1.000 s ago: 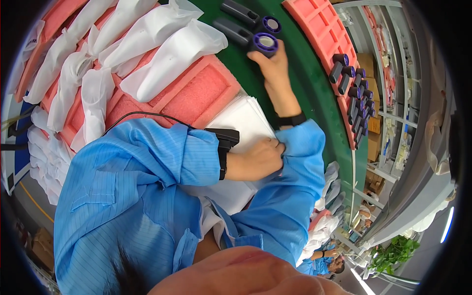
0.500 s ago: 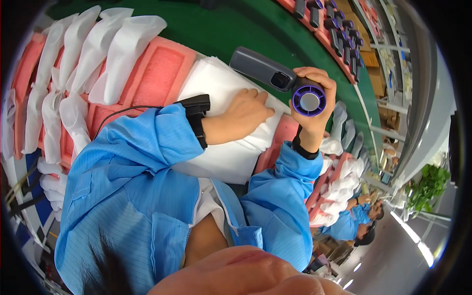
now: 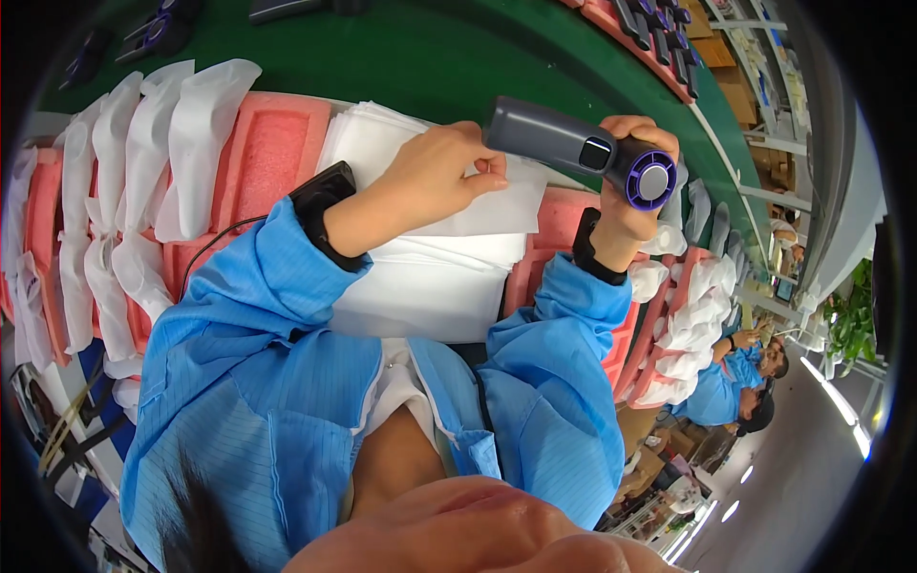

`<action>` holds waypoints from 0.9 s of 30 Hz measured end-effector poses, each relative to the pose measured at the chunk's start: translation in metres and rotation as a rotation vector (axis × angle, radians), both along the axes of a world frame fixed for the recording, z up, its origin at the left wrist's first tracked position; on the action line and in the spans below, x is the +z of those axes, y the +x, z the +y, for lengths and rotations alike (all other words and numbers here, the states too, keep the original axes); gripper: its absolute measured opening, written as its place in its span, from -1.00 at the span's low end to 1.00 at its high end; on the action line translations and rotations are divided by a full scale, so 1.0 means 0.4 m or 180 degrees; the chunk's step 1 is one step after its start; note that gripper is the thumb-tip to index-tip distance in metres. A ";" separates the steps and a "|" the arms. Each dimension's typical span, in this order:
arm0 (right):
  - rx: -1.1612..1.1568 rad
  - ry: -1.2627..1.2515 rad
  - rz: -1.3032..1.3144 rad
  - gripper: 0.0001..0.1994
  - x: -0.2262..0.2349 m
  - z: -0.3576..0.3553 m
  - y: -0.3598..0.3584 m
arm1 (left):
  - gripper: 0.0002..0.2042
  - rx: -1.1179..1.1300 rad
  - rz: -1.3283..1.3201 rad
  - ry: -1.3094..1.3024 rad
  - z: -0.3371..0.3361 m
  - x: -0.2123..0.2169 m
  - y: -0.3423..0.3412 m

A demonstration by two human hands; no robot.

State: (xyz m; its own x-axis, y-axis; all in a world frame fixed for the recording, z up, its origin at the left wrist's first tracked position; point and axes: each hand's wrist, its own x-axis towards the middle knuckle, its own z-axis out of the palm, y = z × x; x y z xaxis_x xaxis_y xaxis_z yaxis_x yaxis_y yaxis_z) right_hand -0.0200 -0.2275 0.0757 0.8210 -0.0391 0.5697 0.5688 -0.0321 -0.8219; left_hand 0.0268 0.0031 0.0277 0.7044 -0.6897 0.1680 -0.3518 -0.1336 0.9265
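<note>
My right hand (image 3: pixel 638 186) is wrapped round the head of a dark grey handheld fan (image 3: pixel 544 132) with a purple-ringed round grille. The fan's long body points left, above the sheets. My left hand (image 3: pixel 430 177) is at the far side of a stack of thin white sheets (image 3: pixel 430 296), with thumb and fingers curled together near the fan's free end. A loose white sheet (image 3: pixel 506 205) sits askew on the stack, its edge by those fingertips. The fingertips' exact grip on it is partly hidden.
Pink foam trays (image 3: pixel 272 148) with several white-wrapped items (image 3: pixel 205 143) stand on the left; more wrapped items (image 3: pixel 693 325) lie on the right. Beyond runs a green work surface (image 3: pixel 401 57) with unwrapped fans (image 3: pixel 158 33). A co-worker in blue (image 3: pixel 716 392) sits far right.
My left hand has risen from lying on the stack, and its fingers have curled. The top sheet has shifted right. My right hand and the fan have moved right.
</note>
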 end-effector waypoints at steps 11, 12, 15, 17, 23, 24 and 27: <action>0.0036 -0.0397 -0.0151 -0.40 0.020 -0.009 -0.014 | -0.80 -0.0031 -0.0023 0.0479 0.041 0.059 0.044; 0.0038 -0.0383 -0.0150 -0.40 0.020 -0.009 -0.014 | -0.80 -0.0029 -0.0021 0.0493 0.042 0.052 0.045; 0.0105 -0.0396 -0.0108 -0.40 0.030 -0.011 -0.029 | -0.80 -0.0081 -0.0381 0.0095 0.039 0.030 0.056; 0.0063 -0.0423 -0.0170 -0.47 0.040 -0.011 -0.032 | -0.78 -0.0194 0.0055 -0.0107 0.038 0.030 0.071; 0.0068 -0.0614 -0.0315 -0.56 0.005 -0.026 -0.010 | -0.63 -0.0890 0.1523 -0.0833 0.047 0.062 0.053; 0.0037 -0.0581 -0.0314 -0.56 0.002 -0.028 -0.005 | -0.63 -0.0911 0.1530 -0.0792 0.045 0.064 0.044; 0.0218 -0.0510 -0.0328 -0.51 0.016 -0.040 -0.002 | -0.59 -0.0695 0.0801 -0.0393 0.029 0.072 0.017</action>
State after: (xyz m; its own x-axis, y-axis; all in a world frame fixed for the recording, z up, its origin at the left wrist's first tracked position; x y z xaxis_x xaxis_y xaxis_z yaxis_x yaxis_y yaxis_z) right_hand -0.0210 -0.2436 0.0822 0.7556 0.1126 0.6452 0.6549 -0.1161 -0.7467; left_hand 0.0335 0.0149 0.0565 0.5726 -0.8138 0.0994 -0.1182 0.0380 0.9923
